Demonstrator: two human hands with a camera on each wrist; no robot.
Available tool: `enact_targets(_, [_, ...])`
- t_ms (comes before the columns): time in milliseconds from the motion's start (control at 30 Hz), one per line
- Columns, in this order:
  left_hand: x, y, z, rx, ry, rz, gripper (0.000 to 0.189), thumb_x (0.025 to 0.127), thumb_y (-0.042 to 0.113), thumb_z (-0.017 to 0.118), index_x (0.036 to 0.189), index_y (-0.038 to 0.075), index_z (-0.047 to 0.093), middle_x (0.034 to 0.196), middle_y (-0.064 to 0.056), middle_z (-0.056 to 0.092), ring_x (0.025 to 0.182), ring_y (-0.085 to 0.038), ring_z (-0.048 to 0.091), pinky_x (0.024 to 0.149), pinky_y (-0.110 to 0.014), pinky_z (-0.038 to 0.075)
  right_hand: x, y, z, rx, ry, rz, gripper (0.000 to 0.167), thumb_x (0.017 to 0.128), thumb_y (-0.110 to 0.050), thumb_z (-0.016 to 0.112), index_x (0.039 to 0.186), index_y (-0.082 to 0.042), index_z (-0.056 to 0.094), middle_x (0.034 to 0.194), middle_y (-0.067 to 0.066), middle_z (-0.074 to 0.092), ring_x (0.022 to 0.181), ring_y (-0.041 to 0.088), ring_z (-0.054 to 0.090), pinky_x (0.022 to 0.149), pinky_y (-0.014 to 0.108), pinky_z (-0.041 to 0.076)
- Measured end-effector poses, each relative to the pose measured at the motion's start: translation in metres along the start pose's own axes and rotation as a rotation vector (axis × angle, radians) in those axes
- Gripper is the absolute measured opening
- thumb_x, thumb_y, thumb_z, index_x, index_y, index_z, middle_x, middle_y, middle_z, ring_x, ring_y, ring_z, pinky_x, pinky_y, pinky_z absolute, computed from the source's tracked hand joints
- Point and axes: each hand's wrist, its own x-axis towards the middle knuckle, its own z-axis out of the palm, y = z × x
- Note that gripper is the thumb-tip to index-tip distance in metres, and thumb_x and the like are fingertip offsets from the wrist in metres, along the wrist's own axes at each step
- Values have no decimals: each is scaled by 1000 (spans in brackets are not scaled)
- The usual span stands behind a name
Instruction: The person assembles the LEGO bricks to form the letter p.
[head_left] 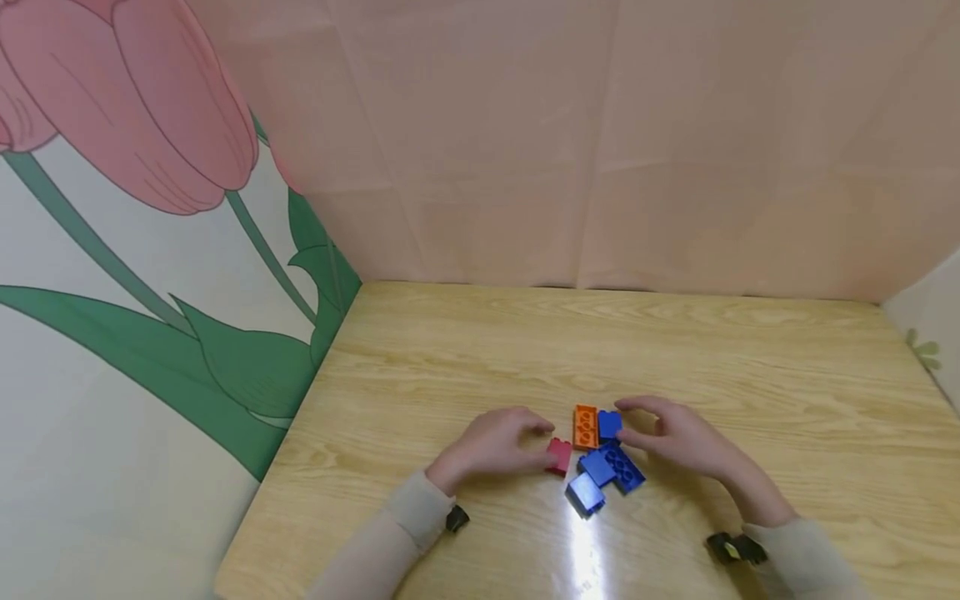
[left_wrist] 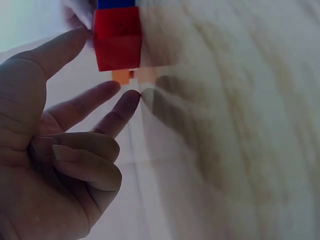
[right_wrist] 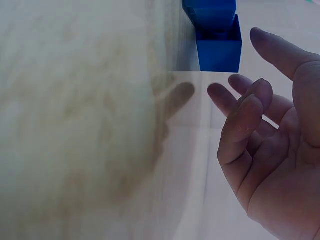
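Note:
A small cluster of toy building bricks lies on the table. My left hand [head_left: 501, 442] is at its left side, thumb and fingers spread about a red brick [head_left: 558, 456]; whether the thumb touches it I cannot tell. In the left wrist view the red brick [left_wrist: 118, 40] stands just past the fingertips. An orange brick [head_left: 586, 427] lies hollow side up beside a blue brick [head_left: 610, 425]. My right hand [head_left: 678, 435] is at that blue brick's right, its thumb and fingers apart. In the right wrist view, blue bricks [right_wrist: 219, 52] stand clear of the fingertips.
Nearer me lie more blue bricks: one hollow side up [head_left: 628, 473], one leaning against it [head_left: 597, 467], and one in front [head_left: 585, 494]. The wooden table [head_left: 450, 350] meets a pink cloth backdrop [head_left: 480, 167] behind and a tulip-patterned panel [head_left: 150, 250] at left.

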Motion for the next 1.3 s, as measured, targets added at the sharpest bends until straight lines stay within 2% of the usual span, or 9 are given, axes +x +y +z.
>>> enact_targets(133, [2, 0, 2, -11, -14, -5, 57, 95, 61, 68, 138, 24, 68, 135, 12, 64, 122, -5, 59, 102, -28, 48, 2, 2, 1, -17, -24, 16, 54, 98, -39, 73, 139, -6, 64, 138, 18, 63, 57, 8, 45, 56, 28, 45])
enact_targets(233, [2, 1, 2, -5, -19, 0, 54, 95, 59, 70, 136, 24, 69, 132, 12, 65, 117, -4, 60, 98, -26, 49, 3, 2, 2, -41, -25, 16, 55, 98, -42, 73, 139, -6, 64, 138, 17, 63, 77, 13, 58, 67, 28, 49])
enact_targets(300, [2, 2, 1, -3, -21, 3, 51, 95, 57, 71, 134, 25, 71, 129, 11, 66, 113, -3, 60, 94, -25, 49, 4, 2, 3, -49, -23, 15, 55, 98, -43, 73, 138, -7, 65, 137, 16, 64, 88, 16, 59, 73, 29, 50])
enact_targets(433, [1, 4, 1, 3, -20, 10, 47, 95, 57, 71, 131, 27, 72, 123, 12, 66, 107, -2, 60, 88, -24, 49, 6, 2, 3, -40, -31, 30, 52, 97, -43, 74, 136, -9, 66, 134, 14, 65, 69, 13, 51, 65, 28, 46])
enact_targets(567, [1, 4, 3, 5, -8, 21, 47, 94, 58, 71, 128, 27, 72, 122, 14, 67, 108, -2, 60, 91, -25, 49, 7, 2, 3, -35, -31, 34, 48, 96, -43, 75, 132, -12, 67, 133, 12, 65, 72, 13, 52, 64, 27, 45])
enact_targets(733, [0, 3, 4, -31, -2, 11, 46, 91, 59, 74, 125, 29, 71, 119, 17, 67, 107, 0, 61, 93, -26, 50, 8, 1, 3, -35, -29, 31, 46, 95, -44, 77, 129, -16, 68, 134, 10, 65, 101, 24, 61, 79, 34, 50])
enact_targets(900, [-3, 3, 6, -85, -5, -3, 44, 88, 58, 77, 123, 32, 69, 116, 21, 66, 107, 0, 61, 92, -27, 50, 7, 0, 5, -13, -36, 34, 44, 95, -44, 77, 128, -17, 67, 132, 6, 65, 124, 34, 58, 94, 52, 52])
enact_targets(1100, [-6, 3, 7, -139, 4, -7, 38, 88, 53, 79, 119, 34, 68, 109, 25, 68, 102, 1, 63, 91, -29, 49, 8, 1, 4, 39, -45, 39, 34, 97, -39, 75, 122, -17, 67, 123, 2, 68, 119, 31, 62, 95, 58, 53])
enact_targets(1300, [-7, 4, 7, -177, 6, -13, 32, 89, 48, 81, 116, 35, 68, 102, 26, 69, 99, 2, 64, 90, -30, 49, 7, 2, 5, 43, -32, 32, 24, 100, -35, 72, 118, -20, 67, 120, 1, 70, 114, 29, 65, 91, 51, 55])
